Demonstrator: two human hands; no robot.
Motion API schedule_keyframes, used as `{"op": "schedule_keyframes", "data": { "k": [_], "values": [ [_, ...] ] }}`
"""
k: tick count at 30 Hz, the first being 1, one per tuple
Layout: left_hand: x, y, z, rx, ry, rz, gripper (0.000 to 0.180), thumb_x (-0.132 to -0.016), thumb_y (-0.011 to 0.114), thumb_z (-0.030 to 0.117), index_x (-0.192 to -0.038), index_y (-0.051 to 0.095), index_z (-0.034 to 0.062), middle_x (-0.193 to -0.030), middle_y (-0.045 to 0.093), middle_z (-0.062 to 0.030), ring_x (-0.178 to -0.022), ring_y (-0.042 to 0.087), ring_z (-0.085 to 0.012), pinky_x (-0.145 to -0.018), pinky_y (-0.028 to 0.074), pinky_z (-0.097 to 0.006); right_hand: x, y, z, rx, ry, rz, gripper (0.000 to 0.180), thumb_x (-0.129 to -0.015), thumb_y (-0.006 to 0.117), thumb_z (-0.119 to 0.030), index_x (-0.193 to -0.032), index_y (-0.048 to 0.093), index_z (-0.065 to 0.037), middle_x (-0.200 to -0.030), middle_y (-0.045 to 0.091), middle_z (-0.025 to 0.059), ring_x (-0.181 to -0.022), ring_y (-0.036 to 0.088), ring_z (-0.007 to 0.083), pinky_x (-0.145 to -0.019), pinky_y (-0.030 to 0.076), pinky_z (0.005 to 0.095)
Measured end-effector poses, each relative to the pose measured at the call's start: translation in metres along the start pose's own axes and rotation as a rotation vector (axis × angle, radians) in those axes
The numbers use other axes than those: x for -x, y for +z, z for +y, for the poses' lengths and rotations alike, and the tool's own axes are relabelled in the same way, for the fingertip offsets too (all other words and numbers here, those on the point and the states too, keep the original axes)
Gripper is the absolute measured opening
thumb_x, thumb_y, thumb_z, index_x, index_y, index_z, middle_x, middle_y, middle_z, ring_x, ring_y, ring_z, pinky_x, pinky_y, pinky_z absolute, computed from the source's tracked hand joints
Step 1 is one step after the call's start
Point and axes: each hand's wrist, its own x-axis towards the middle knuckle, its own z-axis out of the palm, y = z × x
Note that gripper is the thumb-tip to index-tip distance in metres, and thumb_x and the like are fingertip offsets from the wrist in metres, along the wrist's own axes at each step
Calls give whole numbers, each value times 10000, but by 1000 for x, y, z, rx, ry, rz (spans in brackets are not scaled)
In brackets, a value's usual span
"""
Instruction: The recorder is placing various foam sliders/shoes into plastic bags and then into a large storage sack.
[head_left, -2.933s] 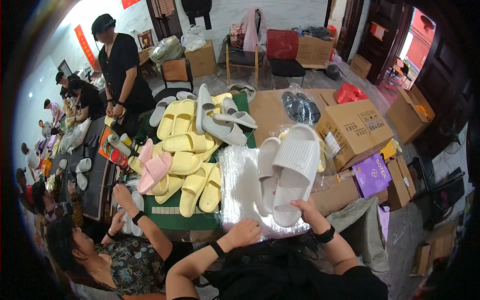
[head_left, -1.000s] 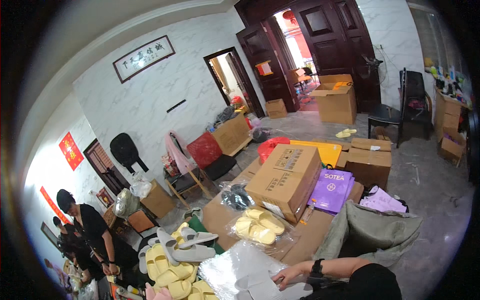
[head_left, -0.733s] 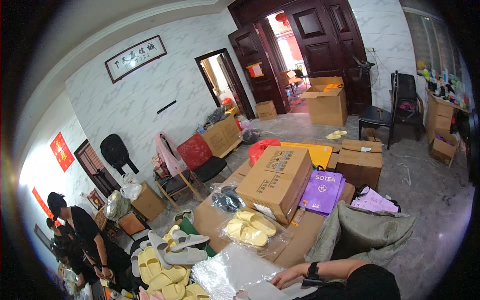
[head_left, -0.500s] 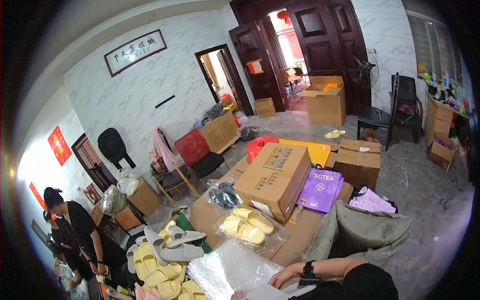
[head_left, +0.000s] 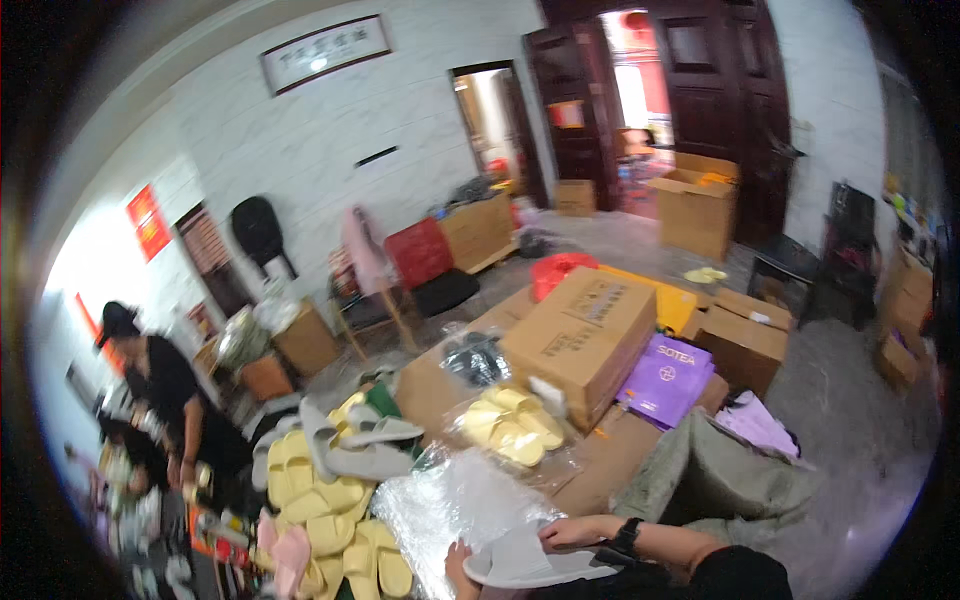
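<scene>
A light grey slipper [head_left: 518, 558] lies between my two hands at the lower edge. My right hand [head_left: 573, 532], with a dark watch on its wrist, has its fingers closed on the slipper's upper side. My left hand [head_left: 459, 570] grips the slipper's left end; its fingers show only in part. Beneath and beyond it spreads a stack of shiny clear plastic bags [head_left: 430, 505]. To the left are heaped yellow slippers [head_left: 325, 535], grey slippers [head_left: 372, 462] and a pink pair [head_left: 290, 558]. A bagged yellow pair [head_left: 512, 425] sits farther off.
A large closed carton [head_left: 580, 335] stands on the flattened cardboard [head_left: 610, 475], beside purple bags [head_left: 665, 380] and a smaller carton [head_left: 745, 335]. An open grey-green sack [head_left: 690, 470] slumps at right. At left, a person in black [head_left: 180, 390] stands by another person.
The whole view has shifted and tilted, blurring slightly. The grey slipper and my left hand have come farther into view at the lower edge. My right hand stays on the slipper.
</scene>
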Motion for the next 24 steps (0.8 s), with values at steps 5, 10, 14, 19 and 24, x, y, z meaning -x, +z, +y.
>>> {"op": "schedule_keyframes", "data": {
  "k": [5,10,14,19,24],
  "values": [
    [-1,1,11,-228,-81,79,552,-743,589,252,-1242,467,51,-1184,488,-253,-1071,475,-413,-894,387,-456,-8,-5,20,411,-193,311,291,-816,527,-180,-1063,597,-43,-998,611,96,-941,565,200,-822,437,299],
    [-1,-16,-5,-49,-366,186,442,-832,491,189,-1256,452,73,-1196,492,-223,-1052,497,-390,-866,415,-446,-30,-8,35,708,-261,408,251,-758,589,-190,-976,649,-81,-912,578,152,-838,557,287,-756,439,334],
    [-2,-26,26,-430,-369,196,402,-890,439,215,-1282,428,126,-1217,490,-194,-1028,513,-389,-857,426,-446,-39,-13,57,745,-283,545,249,-781,573,-181,-913,614,27,-944,595,240,-925,551,384,-801,421,431],
    [-5,-31,43,-200,-516,235,462,-889,437,227,-1341,349,186,-1322,405,-162,-1114,459,-389,-900,382,-520,-35,-2,28,1001,-528,693,150,-741,539,-87,-803,584,43,-799,555,226,-780,499,417,-705,407,456],
    [-2,-21,74,-650,-369,-67,602,-863,427,148,-1405,202,284,-1456,169,-133,-1277,230,-448,-933,175,-700,-13,33,-24,1403,-728,584,284,-745,597,-161,-956,583,28,-786,574,187,-736,546,322,-638,446,405]
  ]
}}
